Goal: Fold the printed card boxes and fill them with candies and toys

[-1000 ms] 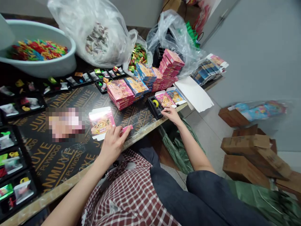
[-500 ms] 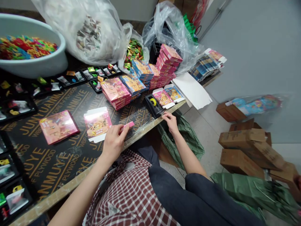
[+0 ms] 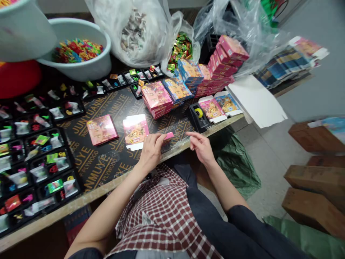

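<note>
Along the front edge of the surface (image 3: pixel 93 175), the left hand (image 3: pixel 151 151) grips a pink piece (image 3: pixel 169 135) beside a flat carton (image 3: pixel 136 130); the right hand (image 3: pixel 201 146) curls near the tape dispenser (image 3: pixel 198 118), whether holding anything I cannot tell.

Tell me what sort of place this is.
Probably a small packing workshop: stacked pink boxes, black trays of small wrapped items and a tub of colourful pieces share one bench.
</note>
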A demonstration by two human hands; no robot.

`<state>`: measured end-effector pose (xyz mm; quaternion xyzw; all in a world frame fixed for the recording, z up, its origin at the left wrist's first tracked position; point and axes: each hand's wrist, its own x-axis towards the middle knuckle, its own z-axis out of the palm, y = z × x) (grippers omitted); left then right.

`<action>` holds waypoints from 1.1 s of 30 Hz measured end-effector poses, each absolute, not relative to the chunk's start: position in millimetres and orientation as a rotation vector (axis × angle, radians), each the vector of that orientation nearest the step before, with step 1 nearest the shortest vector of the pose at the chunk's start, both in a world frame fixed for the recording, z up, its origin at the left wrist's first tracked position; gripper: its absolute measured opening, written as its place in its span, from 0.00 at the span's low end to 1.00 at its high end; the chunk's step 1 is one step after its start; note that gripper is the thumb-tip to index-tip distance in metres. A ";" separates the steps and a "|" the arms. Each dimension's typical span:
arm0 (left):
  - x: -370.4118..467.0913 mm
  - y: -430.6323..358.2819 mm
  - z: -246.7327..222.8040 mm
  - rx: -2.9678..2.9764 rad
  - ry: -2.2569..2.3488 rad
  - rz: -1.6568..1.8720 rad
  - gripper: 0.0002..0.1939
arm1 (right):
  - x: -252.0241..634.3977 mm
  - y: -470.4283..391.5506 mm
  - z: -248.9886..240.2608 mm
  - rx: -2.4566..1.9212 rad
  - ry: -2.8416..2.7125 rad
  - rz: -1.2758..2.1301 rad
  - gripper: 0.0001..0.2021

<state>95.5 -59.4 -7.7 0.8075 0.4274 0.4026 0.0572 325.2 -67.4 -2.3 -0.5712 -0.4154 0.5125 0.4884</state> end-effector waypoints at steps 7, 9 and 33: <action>89.9 -60.5 -9.6 2.431 1.187 1.272 0.20 | 263.4 -70.2 26.1 -0.990 -0.836 1.949 0.18; 90.0 -60.6 -8.9 2.452 1.208 1.238 0.18 | 262.3 -65.7 23.2 -0.957 -0.784 1.986 0.16; -16.9 -81.4 -17.3 0.784 1.557 1.543 0.31 | 190.6 -18.2 -13.0 -1.139 -1.820 1.327 0.20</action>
